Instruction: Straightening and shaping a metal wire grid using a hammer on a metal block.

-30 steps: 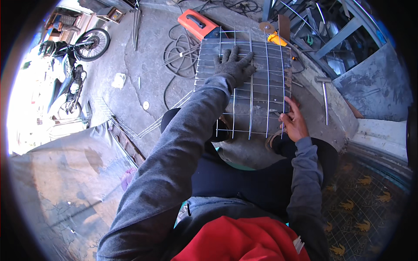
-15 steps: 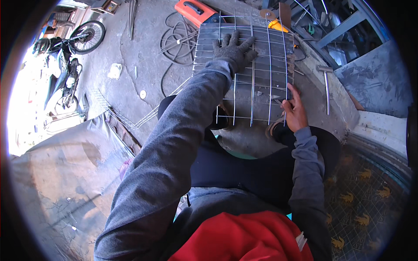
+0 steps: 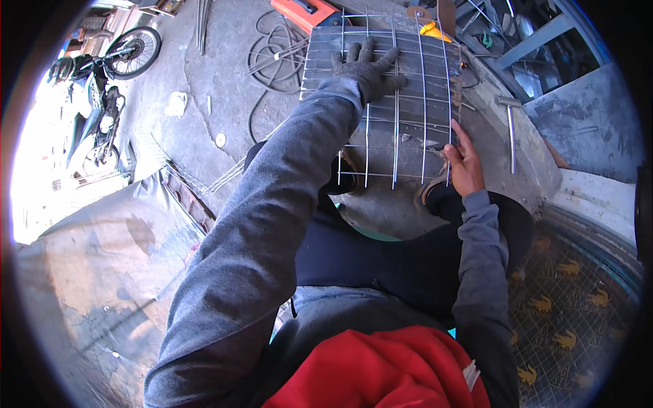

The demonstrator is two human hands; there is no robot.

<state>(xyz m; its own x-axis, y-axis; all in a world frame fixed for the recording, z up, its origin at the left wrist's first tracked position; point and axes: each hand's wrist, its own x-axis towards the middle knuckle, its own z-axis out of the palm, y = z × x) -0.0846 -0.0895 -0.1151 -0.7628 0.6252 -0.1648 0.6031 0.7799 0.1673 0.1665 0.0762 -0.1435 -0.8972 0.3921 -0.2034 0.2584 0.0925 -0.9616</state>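
Note:
A grid of thin metal rods (image 3: 395,146) lies across a dark slatted board (image 3: 320,68) in front of my knees, its near rod ends reaching past the board's edge. Spread flat on the far part of the grid is my left hand (image 3: 366,71), in a dark grey knitted glove, holding nothing. Bare, my right hand (image 3: 468,173) is at the near right corner, its index finger stretched along the outermost rod. Its thumb and other fingers close on that rod, though partly hidden from view.
A hammer (image 3: 511,136) rests to the right, below a blue-grey metal frame (image 3: 544,42). Behind the board are an orange machine (image 3: 320,17), a yellow tool (image 3: 433,31) and a coiled cable (image 3: 262,85). A motorcycle (image 3: 102,98) stands far left; a worn sheet (image 3: 88,285) covers the near left.
The whole scene sits slightly higher in the picture. Both hands keep nearly the same places on the grid.

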